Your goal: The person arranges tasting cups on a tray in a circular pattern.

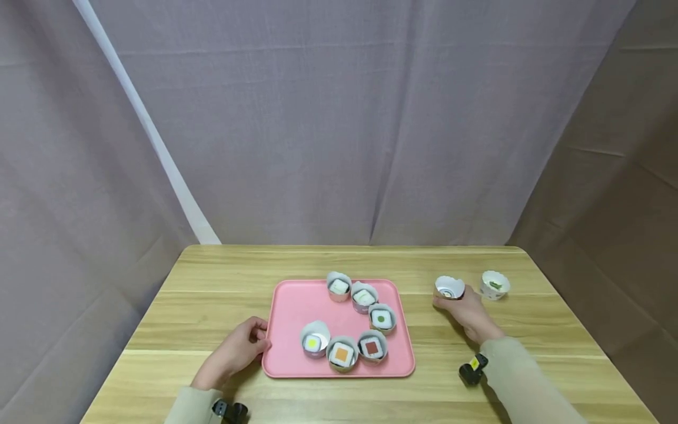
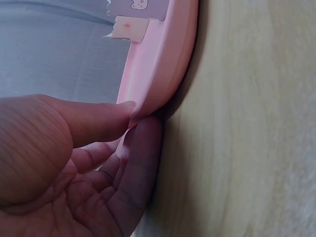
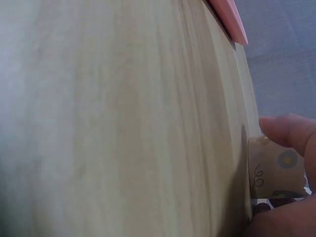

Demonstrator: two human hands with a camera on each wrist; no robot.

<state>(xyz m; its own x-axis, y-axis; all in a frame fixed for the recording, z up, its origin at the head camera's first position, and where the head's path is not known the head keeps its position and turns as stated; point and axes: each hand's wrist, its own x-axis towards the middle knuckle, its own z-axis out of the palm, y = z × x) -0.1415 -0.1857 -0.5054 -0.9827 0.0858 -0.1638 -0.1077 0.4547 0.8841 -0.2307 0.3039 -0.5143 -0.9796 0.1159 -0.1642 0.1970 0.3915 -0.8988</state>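
Observation:
With thumb and fingers, my left hand (image 1: pixel 237 351) pinches the left rim of a pink tray (image 1: pixel 296 303); the left wrist view shows the thumb on top of the rim (image 2: pixel 140 106) and a finger beneath. My right hand (image 1: pixel 468 312) grips a paper baking cup (image 1: pixel 449 285) on the table, right of the tray. That cup is white inside, and its brown patterned side (image 3: pixel 271 165) shows between thumb and fingers in the right wrist view. Just beyond this hand stands another paper cup (image 1: pixel 495 285) with something green inside.
Several paper cups curve along the tray's right half, each with a small white block. One block has an orange square (image 1: pixel 341 354), another a dark red square (image 1: pixel 372 347), another a yellow mark (image 1: pixel 312 343). Grey curtains (image 1: pixel 296 147) hang behind the wooden table (image 1: pixel 222 282).

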